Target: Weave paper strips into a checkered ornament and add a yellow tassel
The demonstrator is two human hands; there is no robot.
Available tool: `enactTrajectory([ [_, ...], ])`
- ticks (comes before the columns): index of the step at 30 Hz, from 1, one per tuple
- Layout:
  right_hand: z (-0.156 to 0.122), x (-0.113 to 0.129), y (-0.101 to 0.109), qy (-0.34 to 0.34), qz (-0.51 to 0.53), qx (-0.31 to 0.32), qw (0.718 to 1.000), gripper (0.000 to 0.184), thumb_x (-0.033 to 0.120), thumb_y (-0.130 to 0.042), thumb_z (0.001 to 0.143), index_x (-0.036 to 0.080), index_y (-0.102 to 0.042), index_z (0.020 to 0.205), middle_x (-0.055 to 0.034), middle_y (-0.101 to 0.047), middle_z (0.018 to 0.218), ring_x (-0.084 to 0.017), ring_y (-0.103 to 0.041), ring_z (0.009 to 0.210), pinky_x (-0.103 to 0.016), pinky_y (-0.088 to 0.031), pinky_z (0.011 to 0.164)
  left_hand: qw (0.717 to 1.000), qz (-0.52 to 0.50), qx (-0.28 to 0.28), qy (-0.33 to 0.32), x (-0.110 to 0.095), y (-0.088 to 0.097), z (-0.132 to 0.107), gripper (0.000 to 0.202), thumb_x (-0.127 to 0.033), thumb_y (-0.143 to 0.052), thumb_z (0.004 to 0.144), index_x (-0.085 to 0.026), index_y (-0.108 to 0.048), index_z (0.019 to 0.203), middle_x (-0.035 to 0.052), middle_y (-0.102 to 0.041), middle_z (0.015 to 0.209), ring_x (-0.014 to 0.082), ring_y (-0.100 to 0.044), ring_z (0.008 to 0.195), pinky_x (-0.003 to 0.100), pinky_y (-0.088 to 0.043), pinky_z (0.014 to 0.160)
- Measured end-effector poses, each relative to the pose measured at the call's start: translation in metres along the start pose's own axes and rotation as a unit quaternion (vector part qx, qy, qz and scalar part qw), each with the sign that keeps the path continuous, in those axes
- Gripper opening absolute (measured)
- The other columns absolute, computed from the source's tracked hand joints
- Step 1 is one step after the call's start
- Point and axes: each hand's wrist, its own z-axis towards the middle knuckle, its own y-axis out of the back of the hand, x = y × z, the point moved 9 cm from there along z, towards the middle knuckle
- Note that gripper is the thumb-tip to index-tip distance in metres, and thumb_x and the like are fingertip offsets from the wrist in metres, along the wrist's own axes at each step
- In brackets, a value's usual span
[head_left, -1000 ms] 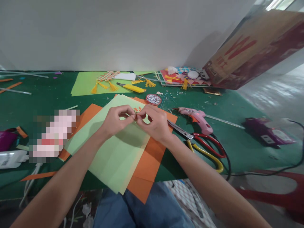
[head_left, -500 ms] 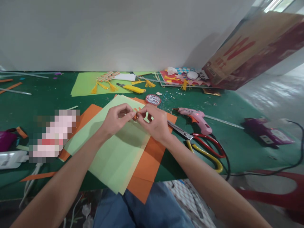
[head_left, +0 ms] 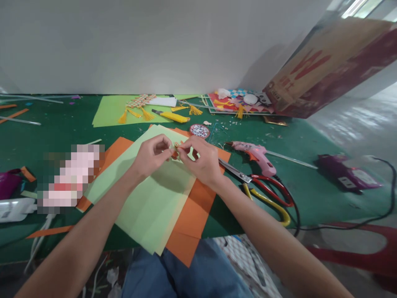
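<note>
My left hand [head_left: 153, 156] and my right hand [head_left: 200, 157] meet fingertip to fingertip. Pinched between them is a small orange paper piece [head_left: 175, 155], its shape largely covered by the fingers. Both hands are closed on it, just above light green paper sheets [head_left: 145, 207]. Orange paper sheets [head_left: 198, 198] stick out from beneath the green ones. Right of my right hand lie scissors [head_left: 235, 170] with red and yellow handles, partly hidden by my forearm. A pink hot glue gun [head_left: 256, 154] rests beyond them, a clear glue stick in its back end.
Behind the sheets are a round tray of small beads [head_left: 199, 130], a yellow utility knife [head_left: 175, 117] and tasselled paper crafts [head_left: 141, 101]. A paper bag [head_left: 328, 66] leans at the back right. At left lie a white bottle [head_left: 15, 210] and a blurred-out pink object [head_left: 74, 174].
My fingertips have drawn slightly apart and the orange paper piece has turned a little between them. The things on the table stay where they were.
</note>
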Motion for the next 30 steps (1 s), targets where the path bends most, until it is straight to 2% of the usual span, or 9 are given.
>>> enactTrajectory([
  [4,-0.001,0.003,-0.002,0.029,-0.016,0.002,0.999,0.015,0.011,-0.051,0.080,0.020,-0.050,0.068,0.0012,-0.055,0.063,-0.009,-0.046,0.056,-0.021,-0.035,0.047,0.999,0.025,0.016,0.016,0.004,-0.003,0.001,0.012,-0.027,-0.059,0.071,-0.018,-0.054,0.064,-0.0007,-0.062,0.061,0.0130,-0.062,0.060,0.024,-0.049,0.056],
  [10,-0.002,0.003,-0.003,0.033,-0.025,0.006,0.999,0.014,0.015,-0.050,0.082,0.020,-0.051,0.070,0.0008,-0.055,0.063,-0.010,-0.047,0.057,-0.022,-0.035,0.048,0.998,0.063,0.014,0.027,0.007,-0.002,0.002,0.018,-0.032,-0.059,0.073,-0.018,-0.054,0.062,0.0000,-0.063,0.061,0.0133,-0.062,0.060,0.025,-0.050,0.058],
  [15,-0.002,-0.002,-0.005,0.000,-0.033,0.025,0.999,0.012,0.017,-0.049,0.083,0.021,-0.054,0.073,-0.0006,-0.058,0.067,-0.011,-0.051,0.061,-0.023,-0.037,0.050,0.997,0.055,0.030,0.050,0.008,-0.006,0.000,0.019,-0.031,-0.057,0.072,-0.019,-0.056,0.058,-0.0003,-0.059,0.059,0.0145,-0.062,0.060,0.026,-0.050,0.058],
  [19,-0.001,-0.004,-0.006,-0.022,-0.039,0.034,0.998,0.011,0.020,-0.048,0.083,0.021,-0.057,0.077,-0.0017,-0.062,0.070,-0.012,-0.052,0.062,-0.025,-0.038,0.051,0.998,0.050,0.041,0.027,0.003,-0.009,-0.001,0.015,-0.028,-0.057,0.072,-0.019,-0.058,0.060,-0.0001,-0.061,0.060,0.0148,-0.062,0.061,0.026,-0.049,0.061],
  [22,0.001,-0.008,-0.002,-0.055,-0.004,0.026,0.998,0.014,0.019,-0.050,0.082,0.021,-0.058,0.072,-0.0012,-0.063,0.069,-0.011,-0.053,0.061,-0.024,-0.039,0.052,0.998,0.034,0.051,0.010,0.000,-0.009,-0.002,0.020,-0.031,-0.053,0.078,-0.018,-0.061,0.064,0.0019,-0.064,0.065,0.0153,-0.063,0.063,0.027,-0.049,0.061],
  [25,0.001,-0.024,0.005,-0.149,0.075,-0.012,0.986,0.013,0.017,-0.051,0.080,0.020,-0.059,0.070,0.0004,-0.064,0.068,-0.009,-0.051,0.055,-0.023,-0.039,0.050,0.999,0.039,-0.019,0.002,0.000,0.006,-0.001,0.032,-0.037,-0.048,0.084,-0.019,-0.057,0.060,0.0011,-0.060,0.060,0.0125,-0.057,0.054,0.026,-0.046,0.057],
  [28,-0.004,-0.048,0.009,-0.262,0.173,-0.053,0.948,0.010,0.021,-0.055,0.077,0.020,-0.056,0.067,0.0035,-0.058,0.060,-0.006,-0.043,0.045,-0.022,-0.036,0.044,0.986,0.080,-0.146,0.006,0.002,0.031,-0.001,0.037,-0.041,-0.053,0.084,-0.019,-0.046,0.055,-0.0030,-0.048,0.052,0.0094,-0.046,0.049,0.024,-0.041,0.053],
  [30,-0.007,-0.060,0.007,-0.314,0.233,-0.066,0.918,0.012,0.026,-0.059,0.075,0.020,-0.054,0.066,0.0043,-0.055,0.058,-0.005,-0.041,0.042,-0.022,-0.034,0.041,0.977,0.077,-0.196,0.020,0.005,0.040,-0.001,0.032,-0.043,-0.060,0.080,-0.020,-0.046,0.062,-0.0035,-0.049,0.059,0.0095,-0.048,0.055,0.023,-0.041,0.054],
])
